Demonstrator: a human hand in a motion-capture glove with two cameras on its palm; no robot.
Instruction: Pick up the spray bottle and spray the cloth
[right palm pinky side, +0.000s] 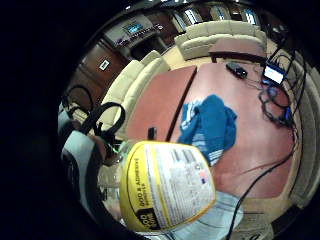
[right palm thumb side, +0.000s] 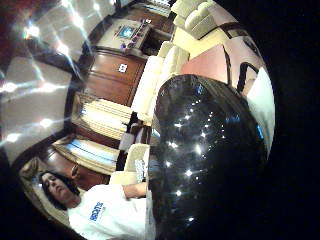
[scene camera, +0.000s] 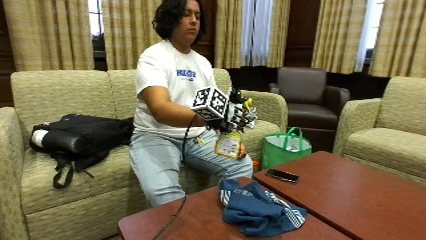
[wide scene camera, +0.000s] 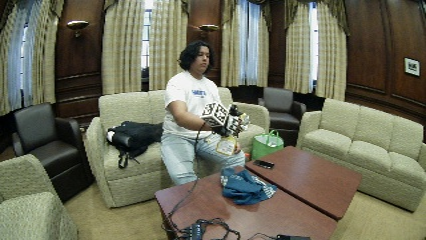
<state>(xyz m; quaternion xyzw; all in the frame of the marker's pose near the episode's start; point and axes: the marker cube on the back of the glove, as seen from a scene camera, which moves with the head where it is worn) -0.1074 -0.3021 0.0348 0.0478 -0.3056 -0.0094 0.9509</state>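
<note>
Fingers of my gloved right hand (scene camera: 234, 116) are curled round the neck of the spray bottle (scene camera: 228, 144), holding it up in the air at chest height, with the yellow-labelled body hanging below the hand. From the little-finger side of the palm I see that label (right palm pinky side: 167, 186) close under the hand, filling much of the view; from the thumb side a dark rounded shape sits right against the palm and I cannot tell what part it is. My bare left hand is mostly hidden behind the bottle, so I cannot tell what it is doing. Below and ahead of the gloved hand, well apart from the bottle, the blue cloth (scene camera: 258, 209) lies crumpled on the reddish wooden table (scene camera: 346, 192), near its edge on my side. Just beyond the cloth a black phone (scene camera: 282, 175) lies flat on the table. Off to my right a black bag (scene camera: 80, 135) rests on the sofa (scene camera: 46, 95), and past my left knee a green bag (scene camera: 285, 148) stands on the floor.
</note>
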